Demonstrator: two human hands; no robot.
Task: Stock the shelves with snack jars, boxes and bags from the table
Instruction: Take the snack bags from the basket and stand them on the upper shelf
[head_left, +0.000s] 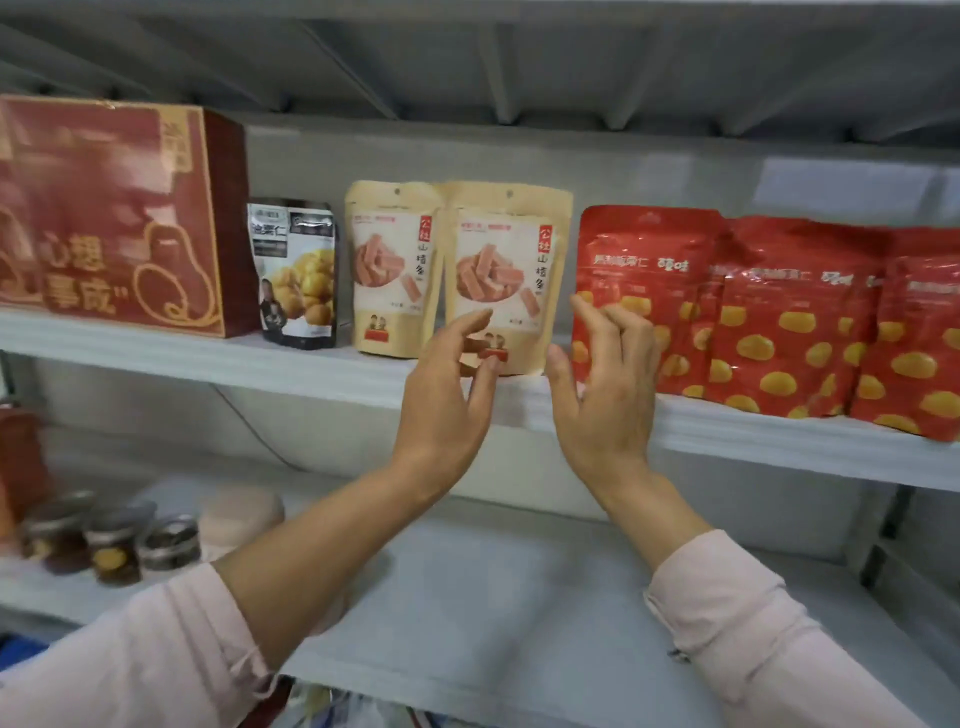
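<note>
Here, at centre frame, a person's left hand (449, 384) and right hand (605, 387), loose-fingered and holding nothing, flank a beige snack pouch (506, 244) standing on the upper shelf (156, 340). Light and soft, it likely tips easily; its side seams look the best hold.

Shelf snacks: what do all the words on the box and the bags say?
"心想事成" in gold on the red box.
"公社" on a red tag on each of the two beige bags.
"山楂条" below that tag on both.
"栗仁" on the black bag; the character before it is blurred.
White words on the red bags: too blurred to read.
Labels on the jars: too blurred.
</note>
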